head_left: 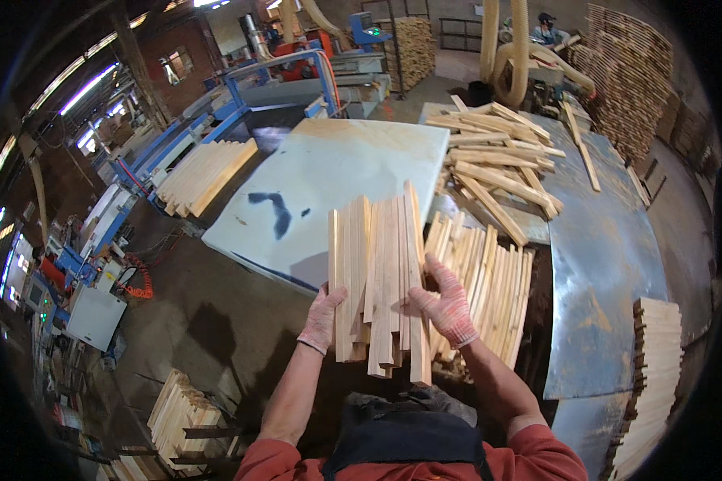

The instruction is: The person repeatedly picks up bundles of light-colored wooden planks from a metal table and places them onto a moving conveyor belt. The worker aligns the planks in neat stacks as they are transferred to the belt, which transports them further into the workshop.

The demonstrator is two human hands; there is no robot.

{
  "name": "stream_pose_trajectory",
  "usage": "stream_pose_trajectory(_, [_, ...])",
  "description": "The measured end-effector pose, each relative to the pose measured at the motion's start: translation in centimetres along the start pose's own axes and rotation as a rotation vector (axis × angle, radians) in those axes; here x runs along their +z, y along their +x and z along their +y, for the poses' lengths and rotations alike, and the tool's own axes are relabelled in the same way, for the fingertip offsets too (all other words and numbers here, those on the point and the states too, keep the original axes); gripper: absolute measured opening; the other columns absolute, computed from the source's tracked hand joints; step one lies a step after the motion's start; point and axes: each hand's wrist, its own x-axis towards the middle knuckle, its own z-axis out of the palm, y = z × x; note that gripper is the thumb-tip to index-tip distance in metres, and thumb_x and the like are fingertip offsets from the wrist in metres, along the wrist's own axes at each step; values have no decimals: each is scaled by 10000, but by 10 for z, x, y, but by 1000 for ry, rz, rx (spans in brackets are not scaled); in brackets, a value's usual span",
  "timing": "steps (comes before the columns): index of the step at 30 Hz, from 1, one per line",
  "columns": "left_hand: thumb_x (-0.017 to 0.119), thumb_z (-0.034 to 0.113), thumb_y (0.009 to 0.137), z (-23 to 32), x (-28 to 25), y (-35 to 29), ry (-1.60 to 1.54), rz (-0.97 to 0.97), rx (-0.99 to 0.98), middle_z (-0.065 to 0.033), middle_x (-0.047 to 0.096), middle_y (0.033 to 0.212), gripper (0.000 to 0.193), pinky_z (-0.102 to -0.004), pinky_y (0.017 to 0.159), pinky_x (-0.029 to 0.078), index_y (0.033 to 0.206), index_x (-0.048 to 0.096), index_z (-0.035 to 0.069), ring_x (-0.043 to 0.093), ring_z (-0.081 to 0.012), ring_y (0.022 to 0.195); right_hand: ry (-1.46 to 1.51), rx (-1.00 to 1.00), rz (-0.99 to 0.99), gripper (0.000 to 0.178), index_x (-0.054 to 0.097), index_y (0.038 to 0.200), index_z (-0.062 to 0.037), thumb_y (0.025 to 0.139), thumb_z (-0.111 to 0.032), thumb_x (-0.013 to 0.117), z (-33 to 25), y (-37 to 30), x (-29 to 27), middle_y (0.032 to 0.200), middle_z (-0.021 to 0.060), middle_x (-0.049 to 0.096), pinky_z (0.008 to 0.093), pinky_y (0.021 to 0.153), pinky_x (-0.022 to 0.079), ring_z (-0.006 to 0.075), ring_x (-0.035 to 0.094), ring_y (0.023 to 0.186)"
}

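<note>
Fingers (436, 276) of the right hand (445, 305) curl over the right edge of a bundle of slats (379, 280), thumb pressed to its face; the left hand (321, 317) cups the bundle's left edge, fingers wrapped behind and thumb in front. Both hands are gloved and closed on the bundle, which stands roughly upright at centre frame, its slat ends uneven at top and bottom. Just right of the bundle, and partly behind it, a second stack (489, 284) of slats leans in a row. Above the stack, upper right of centre, a loose pile (497, 156) of longer sticks lies crisscrossed. A pale panel (329, 184) with a dark stain fills the middle of the frame behind the bundle. A metal-topped table (610, 264) runs down the right side, with slats stacked at its lower right edge (658, 353). Upper left, a further stack (204, 172) rests on a blue machine frame (217, 120). Lower left, more slats (180, 413) sit on the floor. At top right a person (547, 28) stands far off beside tall stacks
</note>
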Motion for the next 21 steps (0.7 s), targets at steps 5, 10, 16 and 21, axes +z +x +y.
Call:
stream_pose_trajectory(5, [797,212,945,44,-58,59,330,175,-31,-151,679,1230,652,-438,910,606,1486,484,27,689,-267,1075,195,284,-151,884,346,1630,51,902,-150,805,53,62,72,1508,228,585,394,1146,489,319,611,1332])
stream_pose_trajectory(10, [817,299,924,96,-142,120,752,179,-40,-173,690,1256,667,-436,985,569,1447,537,-6,692,-289,1111,-58,262,-80,961,369,1617,32,854,-325,831,96,103,170,1226,228,734,398,989,566,305,728,1118])
stream_pose_trajectory(16, [699,667,871,193,-198,206,1659,259,-140,-266,623,1403,938,-485,1129,465,1559,473,70,596,-401,1323,-20,390,-68,794,504,1453,65,865,-335,858,84,199,277,952,150,732,367,748,579,229,707,832])
stream_pose_trajectory(21, [692,671,867,257,-233,260,1806,315,-64,-257,476,1566,1037,-492,1178,410,1662,306,127,515,-425,1403,-77,367,-11,488,630,1129,32,860,-320,835,61,268,392,821,142,724,414,682,572,246,704,728])
